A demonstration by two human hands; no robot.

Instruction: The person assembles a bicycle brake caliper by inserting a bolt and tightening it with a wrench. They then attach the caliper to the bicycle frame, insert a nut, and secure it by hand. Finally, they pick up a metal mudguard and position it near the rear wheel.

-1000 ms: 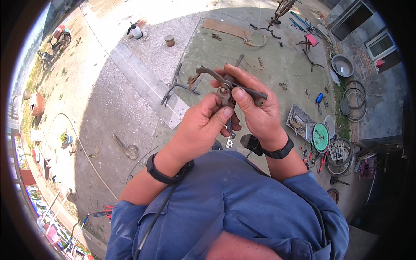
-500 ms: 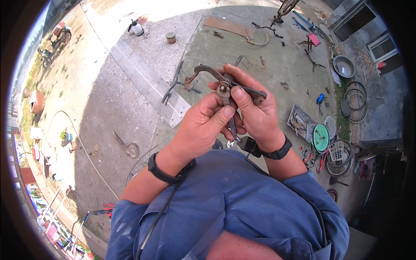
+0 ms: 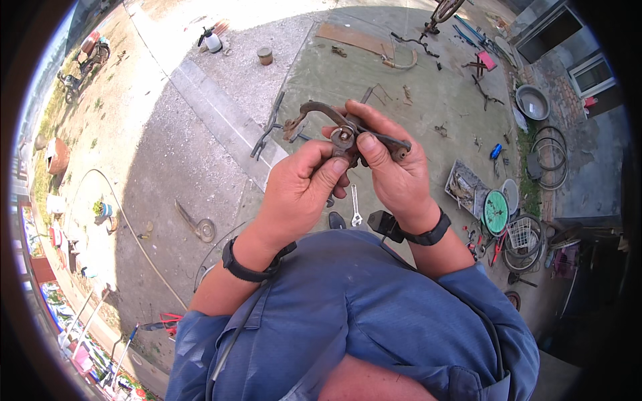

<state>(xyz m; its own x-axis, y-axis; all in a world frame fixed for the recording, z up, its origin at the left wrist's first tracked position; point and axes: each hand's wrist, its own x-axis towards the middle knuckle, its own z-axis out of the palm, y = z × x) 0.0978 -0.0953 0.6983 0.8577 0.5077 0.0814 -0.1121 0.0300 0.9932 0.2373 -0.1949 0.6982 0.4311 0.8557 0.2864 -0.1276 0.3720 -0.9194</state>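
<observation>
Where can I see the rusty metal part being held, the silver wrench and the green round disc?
Rusty metal part (image 3: 344, 134): head view, on its bolted joint.
Silver wrench (image 3: 355, 203): head view, on its handle.
Green round disc (image 3: 495, 213): head view, near the middle of its face.

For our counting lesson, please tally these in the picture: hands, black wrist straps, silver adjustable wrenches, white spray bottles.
Hands: 2
Black wrist straps: 2
Silver adjustable wrench: 1
White spray bottle: 1
Total: 6
</observation>
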